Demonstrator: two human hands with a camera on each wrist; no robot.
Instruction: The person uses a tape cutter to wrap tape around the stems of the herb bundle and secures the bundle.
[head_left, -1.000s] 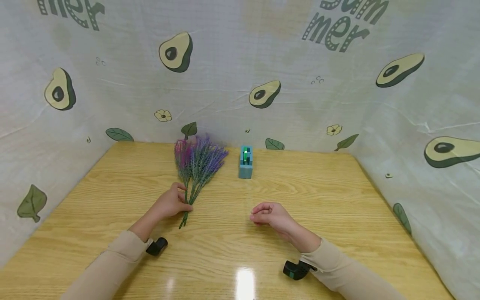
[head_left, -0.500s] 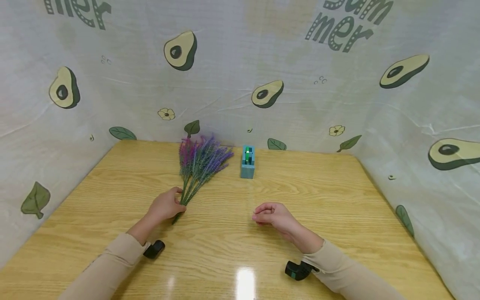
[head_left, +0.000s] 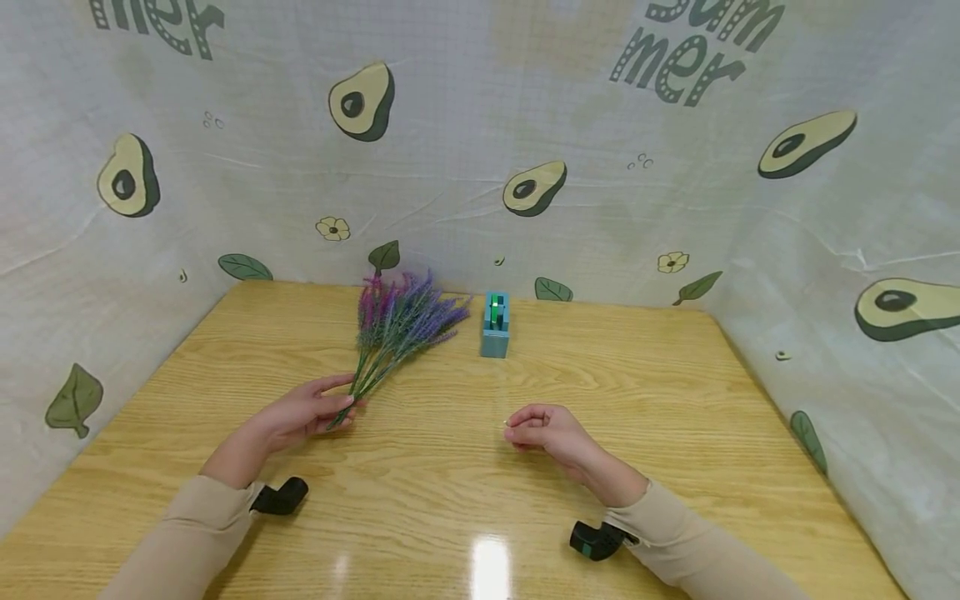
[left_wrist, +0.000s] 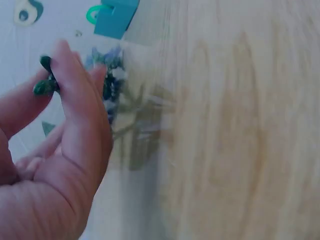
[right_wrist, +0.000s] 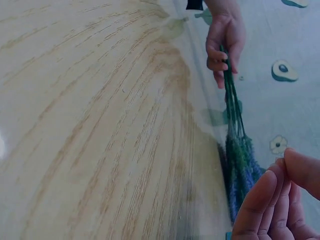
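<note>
Your left hand (head_left: 296, 414) is clamped on the bunch of purple and magenta lavender-like flowers with thin green stems (head_left: 401, 329), thumb and fingers pinching it low down, near the stem ends. The bunch's long axis runs slantwise from near-left to far-right: the stem ends point back toward you and to your left, while the flower heads fan out forward, leaning to your right. The magenta heads make up the left of the fan, the purple ones the middle and right. In the left wrist view the dark green stem ends stick out between your thumb and fingers.

The flowers lie beyond your left hand, and your right hand (head_left: 551, 433) is well apart from them, to the right and nearer to you than the heads. Its fingers are bent, with the thumb drawn in close to the fingertips; you cannot tell from here whether anything thin sits between them. The small blue block-shaped holder with a green ring in it (head_left: 496, 343) stands on the pale wooden table (head_left: 637, 375), just right of the purple heads and in front of the avocado-print cloth (head_left: 450, 125).
</note>
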